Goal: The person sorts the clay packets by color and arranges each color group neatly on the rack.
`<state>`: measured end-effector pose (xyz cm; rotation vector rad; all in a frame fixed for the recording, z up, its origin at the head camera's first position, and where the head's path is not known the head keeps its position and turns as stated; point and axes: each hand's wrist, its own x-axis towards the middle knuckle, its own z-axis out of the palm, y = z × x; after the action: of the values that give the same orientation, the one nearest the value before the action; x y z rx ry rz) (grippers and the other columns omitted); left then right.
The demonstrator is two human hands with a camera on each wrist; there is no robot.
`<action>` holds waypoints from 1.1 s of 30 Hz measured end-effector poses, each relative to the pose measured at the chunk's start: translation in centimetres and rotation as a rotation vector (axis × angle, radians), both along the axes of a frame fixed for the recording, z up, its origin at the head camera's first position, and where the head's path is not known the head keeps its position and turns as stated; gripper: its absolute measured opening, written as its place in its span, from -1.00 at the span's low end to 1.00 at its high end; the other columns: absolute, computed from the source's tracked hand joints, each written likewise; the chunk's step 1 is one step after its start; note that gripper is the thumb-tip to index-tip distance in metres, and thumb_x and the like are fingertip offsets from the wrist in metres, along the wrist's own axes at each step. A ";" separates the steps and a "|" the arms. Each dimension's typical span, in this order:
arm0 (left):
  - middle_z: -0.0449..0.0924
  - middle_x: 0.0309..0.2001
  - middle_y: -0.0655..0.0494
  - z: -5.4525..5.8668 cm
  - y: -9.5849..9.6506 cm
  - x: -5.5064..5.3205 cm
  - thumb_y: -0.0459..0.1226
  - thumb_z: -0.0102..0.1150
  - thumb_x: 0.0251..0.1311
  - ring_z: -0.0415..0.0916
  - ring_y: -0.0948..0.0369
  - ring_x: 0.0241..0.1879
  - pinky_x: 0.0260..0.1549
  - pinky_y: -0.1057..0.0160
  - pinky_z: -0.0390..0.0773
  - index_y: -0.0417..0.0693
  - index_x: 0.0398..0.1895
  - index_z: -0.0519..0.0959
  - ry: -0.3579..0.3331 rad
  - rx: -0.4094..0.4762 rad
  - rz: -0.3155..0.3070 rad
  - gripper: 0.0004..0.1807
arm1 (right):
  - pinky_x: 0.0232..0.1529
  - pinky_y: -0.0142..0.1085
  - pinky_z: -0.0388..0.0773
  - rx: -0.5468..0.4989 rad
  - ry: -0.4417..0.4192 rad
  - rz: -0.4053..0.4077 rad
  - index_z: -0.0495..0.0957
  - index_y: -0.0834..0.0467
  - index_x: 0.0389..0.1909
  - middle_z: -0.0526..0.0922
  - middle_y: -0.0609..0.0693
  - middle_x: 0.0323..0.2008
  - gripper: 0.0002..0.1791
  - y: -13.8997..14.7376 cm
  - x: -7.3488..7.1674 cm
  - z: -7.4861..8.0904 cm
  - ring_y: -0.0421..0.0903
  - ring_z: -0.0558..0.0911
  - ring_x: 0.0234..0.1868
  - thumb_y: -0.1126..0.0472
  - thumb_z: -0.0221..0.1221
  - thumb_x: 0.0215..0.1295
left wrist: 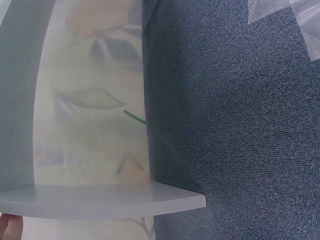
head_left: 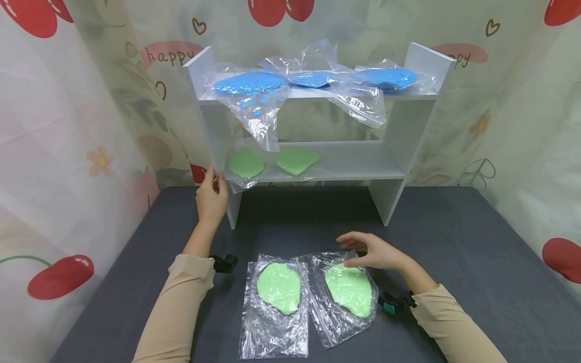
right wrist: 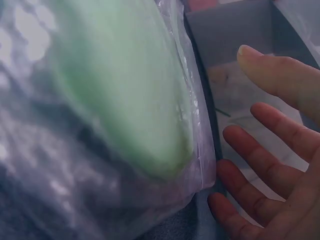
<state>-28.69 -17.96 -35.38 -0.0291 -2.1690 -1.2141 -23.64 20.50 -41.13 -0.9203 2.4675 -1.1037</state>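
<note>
My left hand [head_left: 212,199] is at the outer side of the white shelf's left panel [head_left: 213,136], its fingers bent loosely near the front edge. In the left wrist view, a bit of fingers [left wrist: 11,227] shows outside the panel [left wrist: 100,202]. My right hand [head_left: 374,251] hovers over the top of a clear zip bag with a flattened green lump [head_left: 348,290]. In the right wrist view its fingers [right wrist: 265,160] are spread and apart from the bag [right wrist: 150,110]. A second bag with a green lump [head_left: 279,287] lies to the left.
On the shelf's upper board lie several clear bags of blue material [head_left: 251,82], some hanging over the front. The lower board [head_left: 358,161] holds two green lumps [head_left: 297,160] in bags at its left half. A dark table [head_left: 454,242] carries everything; patterned curtains [head_left: 91,126] surround it.
</note>
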 end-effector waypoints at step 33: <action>0.57 0.07 -0.15 -0.1 0.0 -0.2 -0.26 -0.11 0.34 0.61 -0.06 -0.05 -0.19 -0.09 0.56 0.04 0.27 0.36 0.000 -0.002 0.023 -0.57 | -0.06 -0.18 0.39 0.143 0.011 0.103 0.29 0.22 0.28 0.38 0.16 0.13 -0.14 0.2 0.4 -1.2 -0.01 0.37 -0.02 -0.02 0.38 -0.03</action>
<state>-28.87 -17.98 -35.51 -0.0048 -2.1651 -1.1996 -23.20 20.74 -42.38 -0.9996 2.4407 -0.8792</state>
